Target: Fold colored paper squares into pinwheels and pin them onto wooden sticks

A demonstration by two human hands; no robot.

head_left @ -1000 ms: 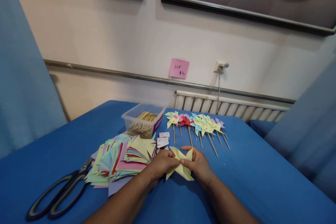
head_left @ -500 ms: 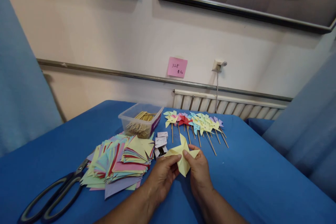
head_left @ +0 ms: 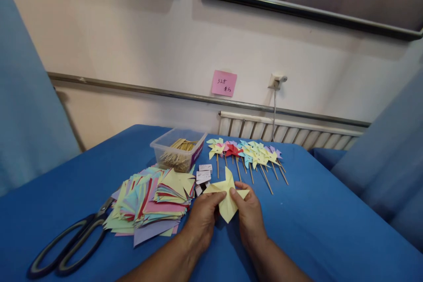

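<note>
A folded yellow paper pinwheel head [head_left: 228,198] is held just above the blue table [head_left: 324,224]. My left hand [head_left: 201,220] pinches its left side and my right hand [head_left: 249,213] pinches its middle with thumb and forefinger. Right of my hands and further back lies a row of finished paper pinwheels on wooden sticks [head_left: 247,154]. To the left of my left hand spreads a pile of cut coloured paper squares [head_left: 152,198].
A clear plastic box of wooden sticks [head_left: 178,150] stands behind the paper pile. Small white boxes [head_left: 203,178] lie beside it. Large black-handled scissors [head_left: 69,246] lie at the front left. A wall with a radiator [head_left: 291,134] and a pink note [head_left: 224,83] is behind the table.
The yellow pinwheel was lifted off the table and turned between my hands; its blades now point up rather than spread flat. The hands shifted slightly forward.
</note>
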